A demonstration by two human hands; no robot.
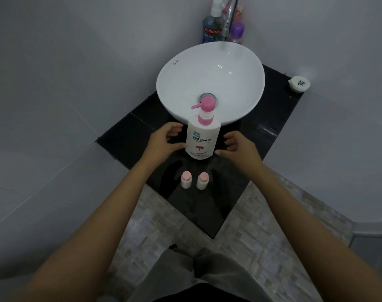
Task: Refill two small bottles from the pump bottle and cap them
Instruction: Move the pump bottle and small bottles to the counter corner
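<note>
Both hands flank the Shokubutsu pump bottle (202,139) on the black counter (129,136).

Left hand (164,140) and right hand (238,147) spread wide, empty; two capped pink-topped small bottles (194,180) stand nearer, before the white basin (229,68).

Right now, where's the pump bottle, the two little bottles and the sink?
Pump bottle (202,140), head view, on its white label.
Left little bottle (186,180), head view, on its body.
Right little bottle (202,181), head view, on its body.
Sink (174,83), head view, on its rim.
</note>
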